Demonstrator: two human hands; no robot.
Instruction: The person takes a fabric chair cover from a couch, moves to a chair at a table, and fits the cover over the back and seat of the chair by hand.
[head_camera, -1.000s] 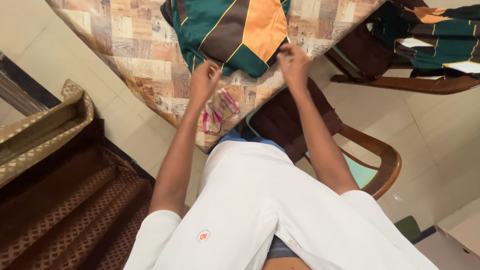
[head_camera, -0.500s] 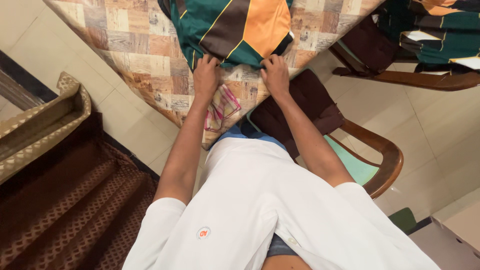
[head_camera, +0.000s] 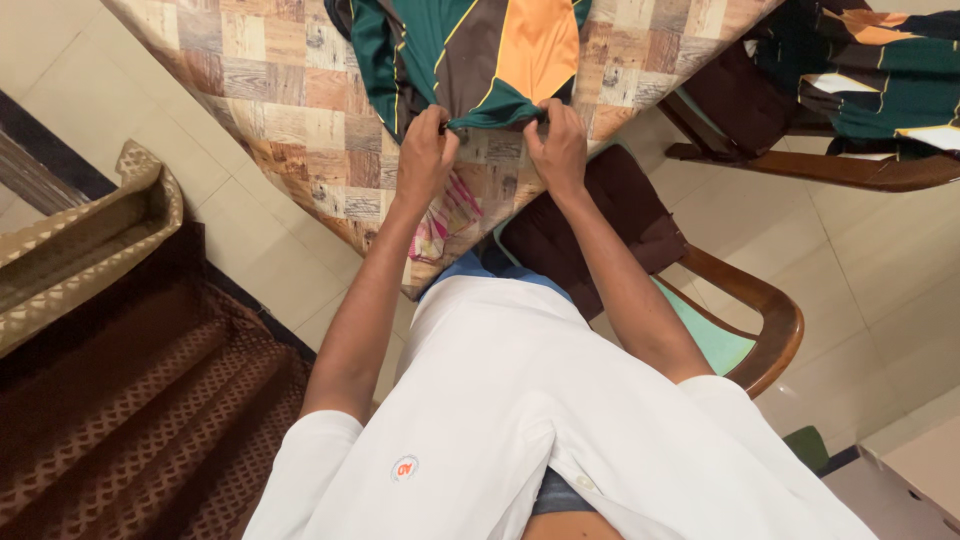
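Green-orange-brown cloth (head_camera: 470, 60), near edge bunched between hands.

Folded cloth (head_camera: 470, 60) on table (head_camera: 290, 90), small cloth (head_camera: 440, 225) nearer, chair (head_camera: 700, 300) right, sofa (head_camera: 110, 330) left

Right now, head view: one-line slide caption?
Left hand and right hand pinch the near edge of a green, orange and brown cloth on a wood-patterned table.

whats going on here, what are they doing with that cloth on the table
A person in a white shirt stands at a table covered in a wood-block pattern. Both hands pinch the near edge of a green, orange and brown cloth, the left hand and right hand close together, lifting the edge off the tabletop. A small pink striped cloth lies near the left wrist, and a wooden chair stands to the right.
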